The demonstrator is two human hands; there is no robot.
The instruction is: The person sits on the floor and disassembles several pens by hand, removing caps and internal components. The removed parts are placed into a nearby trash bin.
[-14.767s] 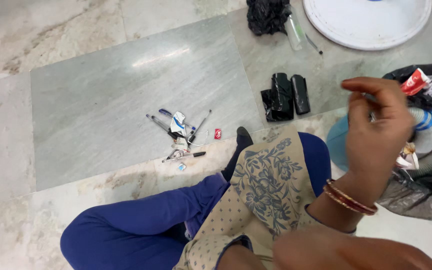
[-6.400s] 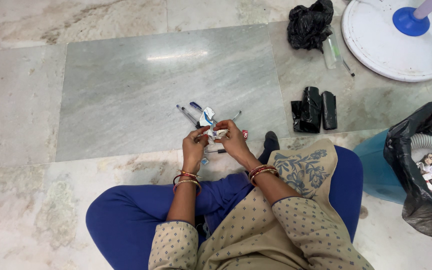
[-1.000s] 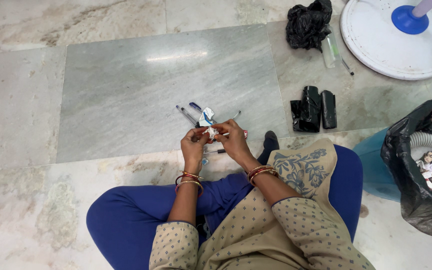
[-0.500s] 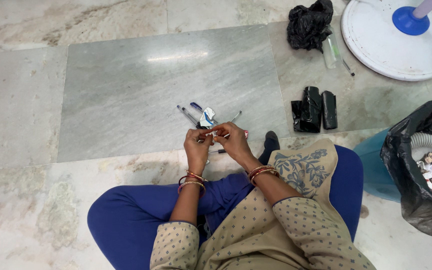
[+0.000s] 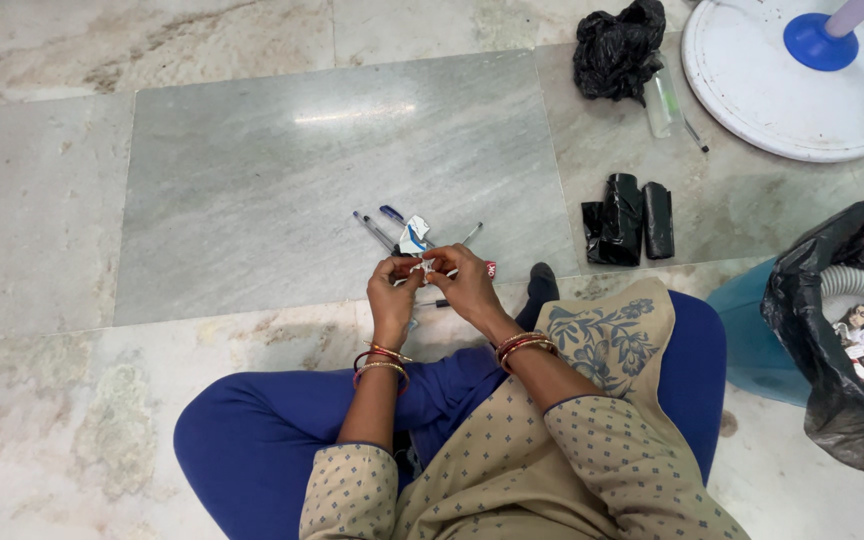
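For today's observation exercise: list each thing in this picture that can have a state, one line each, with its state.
left hand: pinching the small white scrap
right hand: pinching the same scrap
small white scrap: crumpled, held above the floor
pens: lying loose on the floor
black bag rolls: rolled up, side by side
bin: open, black liner, rubbish inside

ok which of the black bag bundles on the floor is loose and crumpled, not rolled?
The black bag at the top, beside the white round base. It is a crumpled heap; the two rolled bags lower down are tight rolls, side by side.
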